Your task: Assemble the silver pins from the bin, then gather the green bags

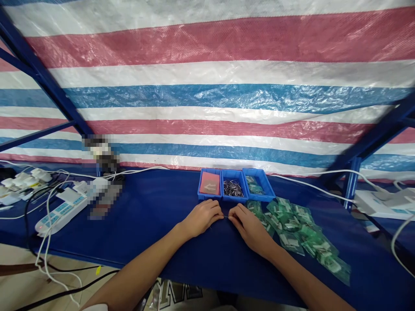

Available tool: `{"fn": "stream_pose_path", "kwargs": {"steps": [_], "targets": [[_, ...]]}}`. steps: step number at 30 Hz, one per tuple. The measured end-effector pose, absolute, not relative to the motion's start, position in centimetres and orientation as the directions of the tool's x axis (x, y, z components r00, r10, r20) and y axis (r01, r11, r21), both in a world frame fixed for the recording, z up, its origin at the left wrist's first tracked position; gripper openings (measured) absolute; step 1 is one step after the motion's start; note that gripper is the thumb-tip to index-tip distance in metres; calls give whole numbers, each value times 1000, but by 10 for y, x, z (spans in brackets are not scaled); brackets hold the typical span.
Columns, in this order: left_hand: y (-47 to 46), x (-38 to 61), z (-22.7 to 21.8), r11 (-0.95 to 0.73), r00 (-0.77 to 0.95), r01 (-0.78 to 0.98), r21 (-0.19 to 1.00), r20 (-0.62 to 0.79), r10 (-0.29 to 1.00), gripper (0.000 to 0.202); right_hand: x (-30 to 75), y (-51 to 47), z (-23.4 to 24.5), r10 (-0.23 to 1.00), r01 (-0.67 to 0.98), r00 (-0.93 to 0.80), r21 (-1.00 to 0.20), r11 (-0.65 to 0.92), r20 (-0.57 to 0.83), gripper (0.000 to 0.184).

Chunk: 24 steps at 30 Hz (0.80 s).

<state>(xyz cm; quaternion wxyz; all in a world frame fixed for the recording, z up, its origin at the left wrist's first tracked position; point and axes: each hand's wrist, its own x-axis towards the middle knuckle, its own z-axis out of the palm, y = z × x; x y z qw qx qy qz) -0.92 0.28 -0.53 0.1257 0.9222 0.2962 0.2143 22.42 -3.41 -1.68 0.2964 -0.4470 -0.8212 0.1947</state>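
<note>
My left hand (pixel 202 218) and my right hand (pixel 247 222) are close together over the blue table, fingers pinched. A thin, pin-like piece (pixel 226 217) spans the small gap between their fingertips; its exact kind is too small to make out. Just beyond the hands stand three blue bins side by side. The left bin (pixel 199 183) has a pink lining with small pale pieces on it. Dark, thin metal pieces (pixel 232 188) fill the middle bin (pixel 223 196). In the right bin (pixel 267 185) are small green packets. Many clear green bags (pixel 295 220) with pale pieces inside lie right of my right hand.
White power strips (pixel 61 214) with plugs and tangled cables lie at left. Another white power strip (pixel 379 203) sits at far right. Blue metal frame bars (pixel 352 181) rise at both sides. A striped plastic sheet (pixel 207 99) hangs behind the table (pixel 149 207).
</note>
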Motion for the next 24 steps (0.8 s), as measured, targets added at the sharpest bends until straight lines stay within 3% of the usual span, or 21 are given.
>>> {"fn": "stream_pose_path", "kwargs": {"steps": [13,24], "targets": [[1,-11,-6,-749,702,464,473,320,636,16,224,-34,-17,858,625,-416,-590,511,302,19],[4,-11,-9,-767,718,460,447,322,618,25,224,-34,-19,856,623,-415,-590,514,308,18]]}}
